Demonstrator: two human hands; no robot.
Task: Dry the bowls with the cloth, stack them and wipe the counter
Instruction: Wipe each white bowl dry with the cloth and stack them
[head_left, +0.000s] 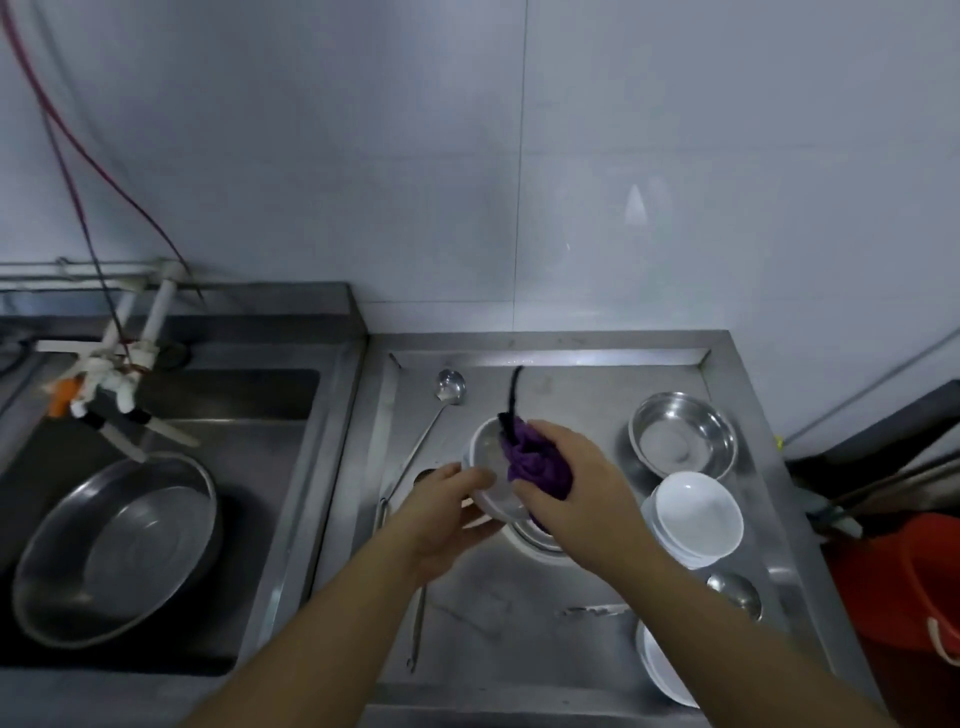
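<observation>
My left hand grips the near rim of a small steel bowl, tilted above the steel counter. Inside that bowl my right hand holds a bunched purple cloth with a dark strip sticking up behind it. Under the hands another bowl shows only partly. To the right stand a steel bowl and a stack of white bowls. A white dish lies half under my right forearm.
A long ladle lies left of the held bowl, and a second ladle lies at the right. The sink at the left holds a large steel basin under a tap. A red bucket stands beyond the counter's right edge.
</observation>
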